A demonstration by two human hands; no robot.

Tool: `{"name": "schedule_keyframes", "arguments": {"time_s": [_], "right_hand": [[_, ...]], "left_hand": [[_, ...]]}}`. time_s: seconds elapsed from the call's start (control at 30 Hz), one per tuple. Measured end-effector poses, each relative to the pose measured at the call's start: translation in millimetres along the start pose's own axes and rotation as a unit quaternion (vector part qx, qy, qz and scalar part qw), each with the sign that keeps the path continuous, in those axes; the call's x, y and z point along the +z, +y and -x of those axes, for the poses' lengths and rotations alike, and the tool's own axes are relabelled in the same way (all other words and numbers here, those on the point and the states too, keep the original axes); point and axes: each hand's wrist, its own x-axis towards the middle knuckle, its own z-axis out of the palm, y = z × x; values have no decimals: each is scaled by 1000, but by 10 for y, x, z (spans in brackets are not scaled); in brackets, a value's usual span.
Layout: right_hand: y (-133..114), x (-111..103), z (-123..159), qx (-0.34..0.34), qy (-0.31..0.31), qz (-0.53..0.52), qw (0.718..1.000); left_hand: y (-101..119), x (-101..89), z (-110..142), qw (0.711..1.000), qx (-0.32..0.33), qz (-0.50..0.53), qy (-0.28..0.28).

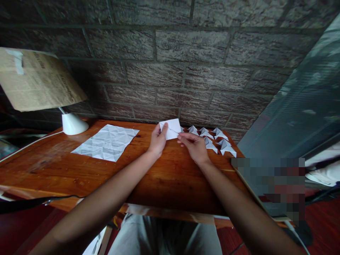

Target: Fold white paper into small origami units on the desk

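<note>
So, going by the table point(58, 173), a fair bit looks to be done already. At least five folded white pieces point(226, 146) are set out over on the right, two in front and three behind. What might be part of another is half blocked by the paper point(173, 124) in hand, so that one can't be told for sure. They're all pointy, stand up off the wood and look pretty much alike, so they'd be counted as finished.

The unfinished one would be the paper itself, which is held up between both hands over the back part of the table, near the wall point(170, 71). Its left side is gripped by the left hand point(158, 140), with the thumb laid across the front. Its lower right edge is pinched by the right hand point(196, 145), thumb against fingers. A dark slanting line, probably a fold or an edge, can be seen running across it. It looks mostly flat, nothing like the pointy shape yet, so an early stage would be guessed, though how many folds are left can't be told.

Off to the left, a big creased sheet point(107, 141) is laid out by the lamp point(73, 124), touched by neither hand.
</note>
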Motion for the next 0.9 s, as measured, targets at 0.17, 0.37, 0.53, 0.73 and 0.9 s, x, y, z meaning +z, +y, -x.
{"name": "schedule_keyframes", "arguments": {"time_s": [0.17, 0.37, 0.53, 0.73, 0.9], "right_hand": [[-39, 1, 27, -14, -12, 32, 999], [-29, 7, 45, -36, -18, 30, 999], [-16, -14, 48, -60, -28, 46, 997], [-74, -5, 48, -33, -36, 51, 998], [-96, -8, 35, -2, -51, 27, 998]], "left_hand": [[3, 0, 0, 999, 25, -26, 5], [4, 0, 3, 998, 36, -43, 3], [33, 8, 16, 997, 48, -63, 2], [62, 25, 38, 997, 48, -68, 7], [53, 22, 42, 996, 49, -72, 11]]}}
